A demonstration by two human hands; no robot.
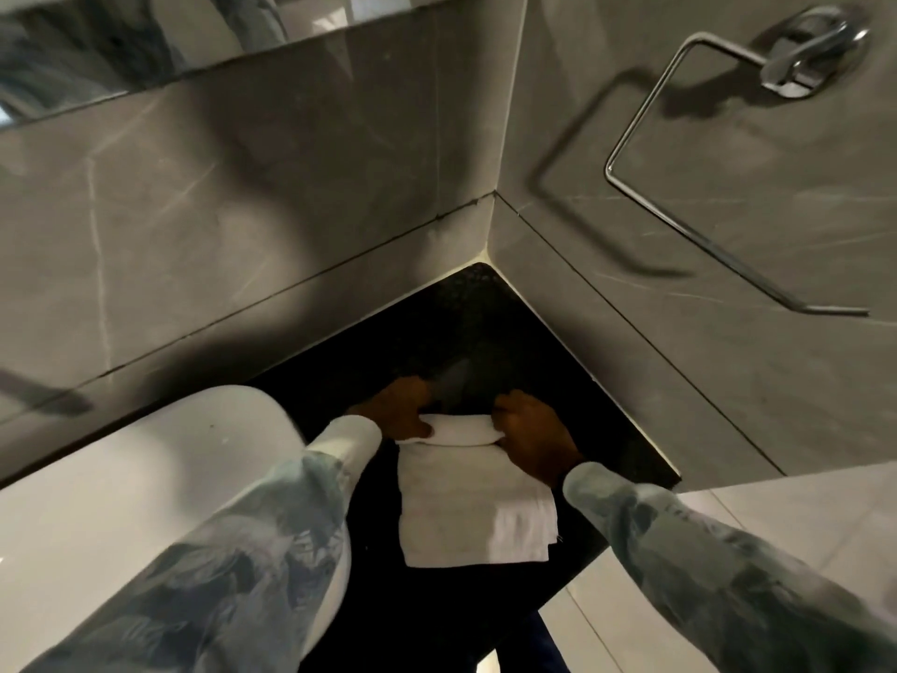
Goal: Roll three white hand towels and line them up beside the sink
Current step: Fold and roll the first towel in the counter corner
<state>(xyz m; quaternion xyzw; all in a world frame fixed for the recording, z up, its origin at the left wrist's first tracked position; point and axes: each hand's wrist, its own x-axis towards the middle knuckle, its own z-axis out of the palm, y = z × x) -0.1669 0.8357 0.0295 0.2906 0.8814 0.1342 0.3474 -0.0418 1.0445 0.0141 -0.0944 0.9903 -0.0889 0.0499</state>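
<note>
One towel (473, 497), one sink (160, 483), two hands (405, 408)

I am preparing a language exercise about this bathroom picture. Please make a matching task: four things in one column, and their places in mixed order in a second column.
Things:
1. white folded hand towel
2. white ceramic sink
3. chrome metal towel ring
4. mirror

Places:
A. on the right wall
B. at the top left, above the grey tiles
C. on the black countertop, partly rolled at its far end
D. left of the towel

Pairs: 1-C, 2-D, 3-A, 4-B
</note>
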